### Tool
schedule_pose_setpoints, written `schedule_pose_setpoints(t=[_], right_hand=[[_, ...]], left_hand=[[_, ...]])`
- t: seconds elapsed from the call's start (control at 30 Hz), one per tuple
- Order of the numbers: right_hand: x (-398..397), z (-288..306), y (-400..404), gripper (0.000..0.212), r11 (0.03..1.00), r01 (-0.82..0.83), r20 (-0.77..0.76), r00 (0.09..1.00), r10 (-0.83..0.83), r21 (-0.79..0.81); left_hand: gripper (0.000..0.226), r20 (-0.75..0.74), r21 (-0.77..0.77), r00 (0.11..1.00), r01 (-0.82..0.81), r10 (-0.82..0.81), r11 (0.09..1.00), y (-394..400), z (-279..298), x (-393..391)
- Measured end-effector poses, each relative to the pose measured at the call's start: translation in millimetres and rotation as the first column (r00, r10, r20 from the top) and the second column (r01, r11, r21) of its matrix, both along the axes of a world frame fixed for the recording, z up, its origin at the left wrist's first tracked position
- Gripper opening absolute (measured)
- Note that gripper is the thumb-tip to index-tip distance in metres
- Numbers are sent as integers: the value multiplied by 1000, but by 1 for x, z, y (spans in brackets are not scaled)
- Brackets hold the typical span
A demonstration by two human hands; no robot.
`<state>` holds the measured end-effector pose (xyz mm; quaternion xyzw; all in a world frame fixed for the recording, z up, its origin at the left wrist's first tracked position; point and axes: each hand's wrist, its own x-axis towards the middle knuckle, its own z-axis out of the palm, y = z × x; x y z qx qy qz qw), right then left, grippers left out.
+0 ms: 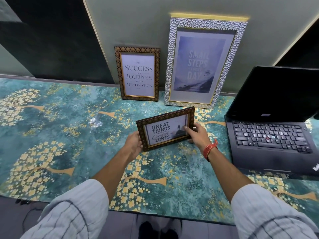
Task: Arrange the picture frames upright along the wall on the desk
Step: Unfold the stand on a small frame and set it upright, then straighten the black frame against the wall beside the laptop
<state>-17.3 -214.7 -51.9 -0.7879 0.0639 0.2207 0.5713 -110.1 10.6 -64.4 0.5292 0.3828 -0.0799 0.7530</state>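
Observation:
A small dark patterned frame (165,127) reading "Great things... comfort zones" is held upright and slightly tilted above the desk, in front of the two others. My left hand (133,146) grips its left edge, and my right hand (196,134) grips its right edge with the thumb on the glass. A dark gold-trimmed frame (138,74) reading "Success is a journey" stands leaning on the wall. To its right a taller silver textured frame (204,62) reading "Small steps every day" also leans on the wall.
An open black laptop (272,133) stands at the right of the desk. A teal mat with gold flower trees (51,128) covers the desk top. The grey wall panel (138,23) rises behind the frames, with dark panels to its left.

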Motion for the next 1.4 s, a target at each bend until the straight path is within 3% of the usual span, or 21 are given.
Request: schedule_pose_setpoints(t=[0.1, 0.2, 0.3, 0.37, 0.5, 0.67, 0.97, 1.1, 1.3, 1.4], right_hand=[[-5, 1, -7, 40, 999, 51, 9, 999, -51, 0], [-17, 13, -19, 58, 996, 86, 74, 994, -85, -7], [-25, 38, -26, 66, 993, 103, 163, 981, -110, 49], [-32, 69, -30, 69, 989, 95, 241, 963, -119, 110], [-47, 140, -44, 71, 982, 59, 430, 893, -132, 179], [-76, 215, -83, 72, 980, 71, 622, 763, -173, 185], [-143, 275, -198, 68, 945, 217, 693, 643, -327, 244], [-159, 297, -280, 65, 918, 292, 722, 571, -391, 268], [-166, 301, -419, 65, 911, 328, 740, 542, -398, 249], [-156, 295, -489, 57, 922, 312, 728, 573, -376, 231]], left_hand=[[28, 27, 38, 994, -110, 109, 993, 3, 2, -6], [28, 88, 223, 987, -154, 137, 963, 7, 16, -21], [34, 289, 470, 930, -343, 226, 813, 3, 50, -34], [37, 455, 545, 877, -410, 152, 732, -15, 90, -37], [40, 607, 628, 772, -320, -189, 709, -67, 170, -21], [49, 682, 569, 635, -149, -363, 809, -133, 246, -13], [35, 754, 520, 509, -78, -415, 850, -251, 300, -56], [33, 746, 570, 459, -66, -482, 819, -326, 320, -57], [36, 753, 567, 411, -10, -514, 823, -467, 320, -54], [40, 757, 545, 437, -14, -485, 838, -539, 306, -47]])
